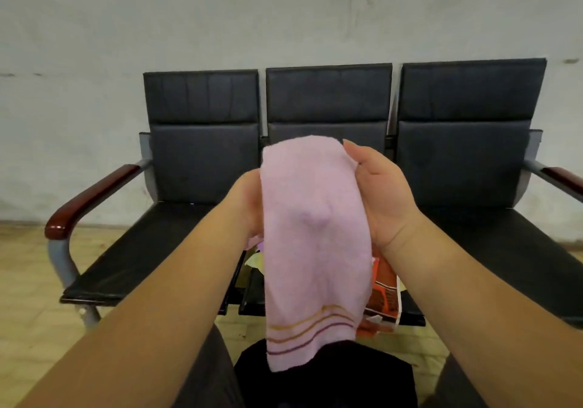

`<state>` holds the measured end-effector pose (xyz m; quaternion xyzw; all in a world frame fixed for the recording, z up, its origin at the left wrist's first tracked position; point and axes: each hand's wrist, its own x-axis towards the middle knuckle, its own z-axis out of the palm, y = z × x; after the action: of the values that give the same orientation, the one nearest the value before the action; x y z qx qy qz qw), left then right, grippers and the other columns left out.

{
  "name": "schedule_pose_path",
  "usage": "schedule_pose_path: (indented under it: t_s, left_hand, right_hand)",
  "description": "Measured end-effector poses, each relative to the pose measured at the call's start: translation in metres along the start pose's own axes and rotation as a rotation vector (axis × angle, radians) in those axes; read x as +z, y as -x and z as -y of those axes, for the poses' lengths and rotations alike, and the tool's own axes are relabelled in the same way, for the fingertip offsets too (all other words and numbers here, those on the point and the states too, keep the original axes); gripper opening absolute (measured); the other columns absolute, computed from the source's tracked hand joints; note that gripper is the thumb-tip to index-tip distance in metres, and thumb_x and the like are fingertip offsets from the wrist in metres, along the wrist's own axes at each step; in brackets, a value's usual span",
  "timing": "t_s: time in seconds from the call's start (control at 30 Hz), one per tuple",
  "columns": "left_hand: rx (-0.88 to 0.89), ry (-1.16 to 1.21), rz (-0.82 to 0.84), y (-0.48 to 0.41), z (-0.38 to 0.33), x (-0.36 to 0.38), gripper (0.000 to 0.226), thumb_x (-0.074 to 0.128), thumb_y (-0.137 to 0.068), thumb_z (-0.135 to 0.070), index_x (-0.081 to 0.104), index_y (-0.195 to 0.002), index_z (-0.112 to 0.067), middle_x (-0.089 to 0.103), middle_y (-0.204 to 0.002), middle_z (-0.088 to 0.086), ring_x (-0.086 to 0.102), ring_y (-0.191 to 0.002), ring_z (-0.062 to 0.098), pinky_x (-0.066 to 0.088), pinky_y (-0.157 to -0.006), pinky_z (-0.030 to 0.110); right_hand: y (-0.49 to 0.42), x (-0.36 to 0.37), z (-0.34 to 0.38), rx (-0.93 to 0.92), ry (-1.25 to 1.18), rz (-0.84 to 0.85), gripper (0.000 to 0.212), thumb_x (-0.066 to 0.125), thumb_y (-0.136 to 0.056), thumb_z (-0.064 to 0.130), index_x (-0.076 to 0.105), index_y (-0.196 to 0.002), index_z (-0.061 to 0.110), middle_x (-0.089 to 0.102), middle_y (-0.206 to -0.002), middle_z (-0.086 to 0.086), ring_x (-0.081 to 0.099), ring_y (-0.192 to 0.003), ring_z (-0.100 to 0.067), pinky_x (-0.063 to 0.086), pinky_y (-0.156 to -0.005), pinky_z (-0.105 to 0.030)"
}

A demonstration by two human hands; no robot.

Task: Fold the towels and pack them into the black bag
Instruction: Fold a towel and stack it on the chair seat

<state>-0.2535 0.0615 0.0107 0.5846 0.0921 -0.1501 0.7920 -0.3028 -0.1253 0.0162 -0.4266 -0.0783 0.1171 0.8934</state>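
My left hand (244, 201) grips the left edge of the pink towel (312, 250), fingers hidden under the cloth, while the towel hangs in front of the bench (205, 161), its end over the black bag (331, 376), and my right hand (385, 196) clasps its right edge.

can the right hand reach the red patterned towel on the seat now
Probably not yet: the right hand holds the pink striped towel, which also hangs across the red patterned towel.

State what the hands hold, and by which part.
The left hand and right hand both hold the towel by its upper part, one at each side edge; its striped end hangs free.
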Motion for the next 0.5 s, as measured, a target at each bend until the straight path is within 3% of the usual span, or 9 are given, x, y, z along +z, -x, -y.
schedule_pose_path:
  t_s: [0.07, 0.13, 0.2, 0.23, 0.3, 0.37, 0.43, 0.5]
  left_hand:
    - [-0.146, 0.068, 0.114, 0.003, 0.025, -0.01, 0.031, 0.056, -0.103, -0.021, 0.06, -0.072, -0.018, 0.052, -0.069, -0.001, 0.054, -0.055, 0.016, 0.046, -0.057, 0.024]
    - [-0.222, 0.123, 0.182, 0.002, 0.052, -0.022, 0.035, 0.058, -0.104, -0.032, 0.072, -0.075, -0.019, 0.063, -0.068, -0.002, 0.062, -0.058, 0.017, 0.051, -0.059, 0.026]
    - [-0.253, 0.141, 0.271, 0.003, 0.07, -0.029, 0.041, 0.059, -0.103, -0.056, 0.081, -0.112, -0.023, 0.08, -0.103, 0.003, 0.077, -0.089, 0.024, 0.059, -0.081, 0.036]
    - [-0.244, 0.135, 0.303, 0.003, 0.078, -0.03, 0.056, 0.052, -0.102, -0.067, 0.076, -0.131, -0.026, 0.077, -0.124, 0.005, 0.076, -0.108, 0.027, 0.056, -0.095, 0.042]
    - [-0.223, 0.138, 0.364, -0.004, 0.092, -0.037, 0.072, 0.035, -0.103, -0.077, 0.067, -0.145, -0.028, 0.068, -0.144, 0.007, 0.069, -0.128, 0.031, 0.047, -0.111, 0.048]
    - [-0.217, 0.105, 0.354, -0.004, 0.1, -0.04, 0.065, 0.041, -0.106, -0.069, 0.067, -0.145, -0.024, 0.065, -0.148, 0.008, 0.064, -0.134, 0.032, 0.042, -0.118, 0.05]
    - [-0.217, 0.033, 0.332, -0.008, 0.112, -0.042, 0.048, 0.061, -0.106, -0.046, 0.068, -0.143, -0.018, 0.067, -0.145, 0.011, 0.065, -0.133, 0.031, 0.05, -0.112, 0.044]
    - [-0.244, 0.001, 0.279, -0.011, 0.124, -0.042, 0.041, 0.066, -0.104, -0.032, 0.069, -0.14, -0.014, 0.071, -0.138, 0.013, 0.067, -0.13, 0.03, 0.058, -0.103, 0.04]
  right_hand:
    - [-0.003, -0.007, -0.006, 0.031, -0.034, -0.033, 0.049, 0.057, -0.102, 0.04, 0.068, -0.139, 0.009, 0.073, -0.129, -0.012, 0.071, -0.116, -0.033, 0.053, -0.104, -0.045]
    - [-0.005, -0.018, -0.015, 0.066, -0.046, -0.097, 0.056, 0.06, -0.1, 0.045, 0.067, -0.141, 0.008, 0.074, -0.125, -0.013, 0.071, -0.113, -0.034, 0.051, -0.103, -0.046]
    - [-0.008, -0.035, -0.027, 0.079, -0.046, -0.196, 0.054, 0.062, -0.098, 0.046, 0.071, -0.133, 0.006, 0.075, -0.115, -0.012, 0.073, -0.107, -0.034, 0.052, -0.1, -0.046]
    - [-0.009, -0.044, -0.033, 0.084, -0.041, -0.25, 0.051, 0.063, -0.098, 0.045, 0.071, -0.129, 0.005, 0.076, -0.114, -0.012, 0.074, -0.107, -0.034, 0.053, -0.1, -0.045]
    - [-0.009, -0.061, -0.044, 0.104, -0.038, -0.356, 0.05, 0.065, -0.097, 0.039, 0.069, -0.133, 0.005, 0.076, -0.126, -0.013, 0.073, -0.118, -0.034, 0.051, -0.108, -0.044]
    - [-0.007, -0.076, -0.057, 0.122, -0.023, -0.406, 0.041, 0.064, -0.098, 0.031, 0.073, -0.13, 0.008, 0.076, -0.127, -0.011, 0.076, -0.113, -0.028, 0.052, -0.105, -0.039]
    - [-0.005, -0.093, -0.069, 0.155, 0.0, -0.455, 0.03, 0.06, -0.101, 0.024, 0.074, -0.124, 0.012, 0.08, -0.11, -0.009, 0.08, -0.094, -0.025, 0.057, -0.09, -0.036]
    - [0.0, -0.106, -0.083, 0.259, -0.001, -0.51, 0.04, 0.062, -0.101, 0.027, 0.068, -0.138, 0.015, 0.079, -0.116, -0.011, 0.077, -0.102, -0.029, 0.056, -0.088, -0.04]
